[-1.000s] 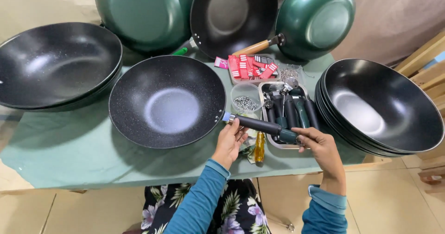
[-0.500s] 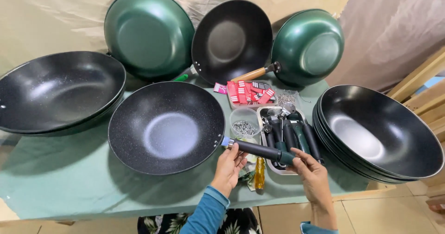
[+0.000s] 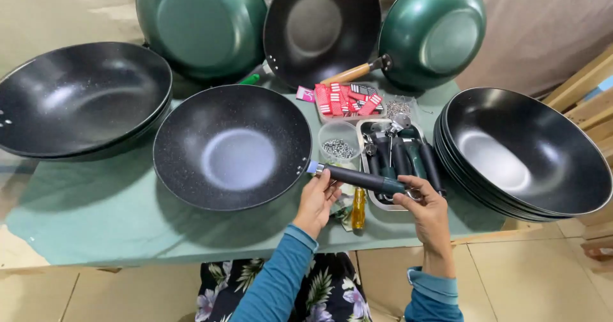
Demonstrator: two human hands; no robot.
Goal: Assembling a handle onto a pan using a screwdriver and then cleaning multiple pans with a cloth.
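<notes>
A black speckled wok [image 3: 233, 146] lies on the green table [image 3: 96, 226] in front of me. A dark handle [image 3: 357, 178] with a silver end points at the wok's right rim. My left hand [image 3: 317, 201] grips this handle near the rim end. My right hand [image 3: 423, 207] holds its far end, over a grey tray [image 3: 367, 162] of several more dark handles. A yellow-handled screwdriver [image 3: 358, 208] lies on the table between my hands.
A stack of black woks [image 3: 530, 153] stands at the right, another stack of black woks [image 3: 76, 98] at the left. Three pans lean at the back. A clear tub of screws [image 3: 339, 147] and a box of red packets [image 3: 348, 99] sit behind the tray.
The view has shifted slightly downward. Both hands stay on the handle at the wok's rim, with little visible movement.
</notes>
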